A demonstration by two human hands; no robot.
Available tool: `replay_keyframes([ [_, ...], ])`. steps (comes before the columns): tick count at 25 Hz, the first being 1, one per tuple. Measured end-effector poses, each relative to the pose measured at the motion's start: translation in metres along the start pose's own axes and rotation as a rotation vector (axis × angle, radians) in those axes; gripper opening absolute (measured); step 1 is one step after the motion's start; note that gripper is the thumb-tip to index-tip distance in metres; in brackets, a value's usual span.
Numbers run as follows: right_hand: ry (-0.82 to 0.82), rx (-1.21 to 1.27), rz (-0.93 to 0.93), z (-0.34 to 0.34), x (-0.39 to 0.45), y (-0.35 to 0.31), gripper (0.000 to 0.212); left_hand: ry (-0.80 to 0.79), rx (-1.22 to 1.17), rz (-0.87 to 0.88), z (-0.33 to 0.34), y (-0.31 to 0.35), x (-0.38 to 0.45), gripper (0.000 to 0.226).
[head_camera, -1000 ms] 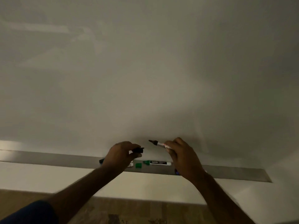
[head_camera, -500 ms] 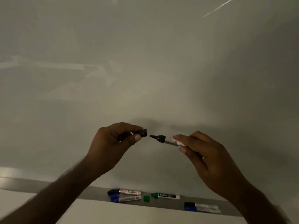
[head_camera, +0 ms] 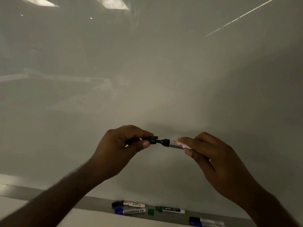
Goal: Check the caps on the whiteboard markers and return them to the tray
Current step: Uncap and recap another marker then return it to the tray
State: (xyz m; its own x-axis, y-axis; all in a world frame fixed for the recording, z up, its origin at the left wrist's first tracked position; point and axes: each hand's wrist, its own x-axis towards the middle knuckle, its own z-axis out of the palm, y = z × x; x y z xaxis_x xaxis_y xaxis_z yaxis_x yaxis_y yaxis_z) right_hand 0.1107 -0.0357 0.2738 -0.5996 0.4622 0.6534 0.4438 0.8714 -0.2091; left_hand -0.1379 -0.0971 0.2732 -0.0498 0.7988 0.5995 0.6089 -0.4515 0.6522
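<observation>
My left hand (head_camera: 121, 148) pinches a black marker cap (head_camera: 151, 140) in front of the whiteboard. My right hand (head_camera: 214, 163) grips a black whiteboard marker (head_camera: 176, 143) with a white labelled barrel, tip pointing left. The marker's tip touches the mouth of the cap. Below, on the grey tray (head_camera: 98, 204), lie a black-capped marker (head_camera: 129, 204), a blue-capped marker (head_camera: 129, 211), an uncapped green marker (head_camera: 171, 209) with its loose green cap (head_camera: 151, 211) beside it, and one more blue-capped marker (head_camera: 205, 222) at the right.
The whiteboard (head_camera: 147, 79) fills the view and reflects ceiling lights at the top. The tray runs along its lower edge, with a pale wall strip (head_camera: 49, 218) below it.
Both hands rose from the tray to chest height. The cap and the marker tip, apart half a second ago, now meet.
</observation>
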Motion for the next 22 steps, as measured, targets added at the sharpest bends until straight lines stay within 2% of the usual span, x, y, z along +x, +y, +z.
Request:
replay_keyframes([
  [3, -0.010, -0.011, -0.026, -0.002, 0.000, -0.004, 0.031, -0.018, 0.030, 0.003, 0.002, 0.004, -0.004, 0.026],
  [7, -0.029, -0.006, -0.051, -0.003, 0.001, -0.007, 0.030, -0.013, -0.123, -0.097, 0.011, 0.009, -0.009, 0.022],
  [14, -0.013, -0.037, -0.042, -0.001, 0.000, -0.013, 0.028, 0.079, -0.286, -0.170, 0.025, 0.013, -0.012, 0.023],
  [22, 0.000, -0.034, -0.016, 0.007, -0.005, -0.008, 0.027, 0.051, -0.286, -0.188, 0.034, 0.012, -0.009, 0.021],
])
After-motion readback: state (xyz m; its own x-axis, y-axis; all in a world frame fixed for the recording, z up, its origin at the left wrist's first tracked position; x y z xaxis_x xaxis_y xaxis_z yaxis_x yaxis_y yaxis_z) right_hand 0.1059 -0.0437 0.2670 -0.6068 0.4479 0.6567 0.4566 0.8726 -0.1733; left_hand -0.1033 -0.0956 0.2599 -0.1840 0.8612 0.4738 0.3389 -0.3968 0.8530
